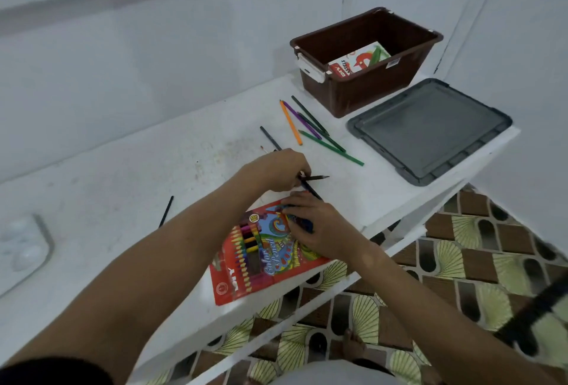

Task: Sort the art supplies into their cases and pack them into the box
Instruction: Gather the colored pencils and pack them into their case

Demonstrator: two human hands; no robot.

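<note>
We judge it half done: our left hand [281, 174] pinches dark pencils, our right hand [319, 227] grips the red cardboard colour-pencil case [261, 261]; loose coloured pencils [313, 126] await, pastels carton [358, 60] lies in the brown plastic box [362, 89].

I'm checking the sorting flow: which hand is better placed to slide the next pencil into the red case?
Left hand: it already pinches dark pencils, while the right hand holds the red case.
</note>
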